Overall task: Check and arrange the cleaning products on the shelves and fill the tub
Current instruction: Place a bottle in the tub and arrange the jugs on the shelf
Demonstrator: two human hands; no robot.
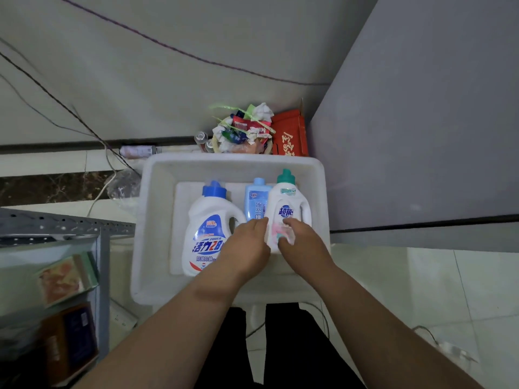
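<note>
- While bending over the white tub point(148, 220), standing with black trousers point(286, 346) right behind its near rim and reaching both forearms point(191, 310) down into it.
- Passing, at the near left, a grey metal shelf point(70, 223) carrying blurred boxes point(64, 279), probably the source of the products being sorted.
- Clasping the lower body of the green-capped bottle point(289, 204) from both sides, with the left hand point(247, 245) curling its fingers against the bottle's left flank and the right hand point(304, 242) wrapping fingers over the pink part of the label and the right flank.
- Using two hands, seemingly, for steadying a handled bottle and squaring it into the tub's right side, label facing up for reading.
- Holding that bottle inside the tub, touching or just beside the small light-blue bottle point(257, 203) at its left; not being able to tell whether lifting it or setting it down.
- Sharing the tub floor with the big blue-capped jug point(207, 228), apparently lying on its back at the left, cap pointing away, handle turned toward the middle.
- Pointing all three caps toward the far rim, likely for packing side by side and saving room for more.
- Sitting just beyond the far rim: a heaped rubbish bin point(241, 130), two spray-can tops point(202, 137), a red carton point(289, 136) and a pale bottle point(137, 151) lying along the skirting, all apart from the tub's contents.
- Closing in behind and at the right, grey wall panels point(421, 122).
</note>
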